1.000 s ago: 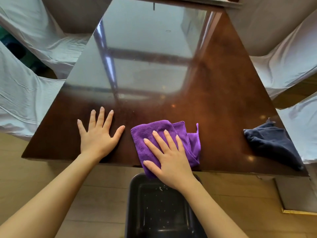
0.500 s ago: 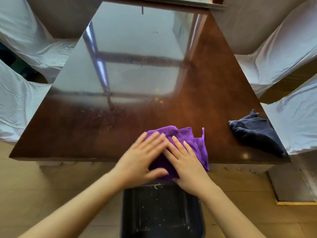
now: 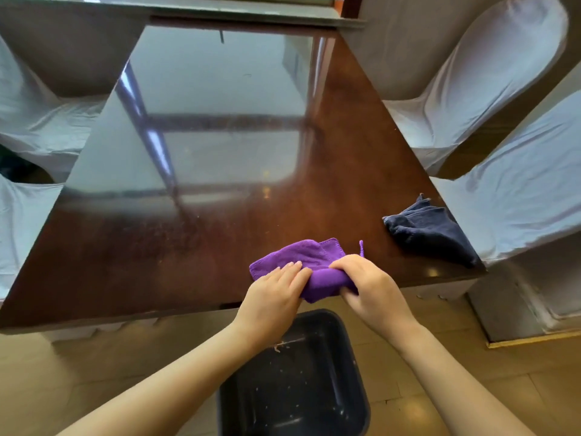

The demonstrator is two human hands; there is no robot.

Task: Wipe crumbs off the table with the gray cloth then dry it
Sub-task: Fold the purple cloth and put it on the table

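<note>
A purple cloth [image 3: 301,254] lies bunched at the near edge of the glossy brown table [image 3: 157,262]. My right hand [image 3: 367,281] is closed around the cloth's near right part, which hangs over the edge. My left hand [image 3: 275,292] rests flat on the cloth's left part with the fingers pressed on it. A dark gray cloth [image 3: 427,229] lies crumpled near the table's near right corner, touched by neither hand.
A black bin [image 3: 352,404] with crumbs inside stands on the floor right below the table edge under my hands. Chairs in white covers [image 3: 471,89] line the right and left sides of the table.
My left hand came off the bare table and onto the purple cloth. My right hand went from lying flat to gripping the cloth, which is now bunched at the edge.
</note>
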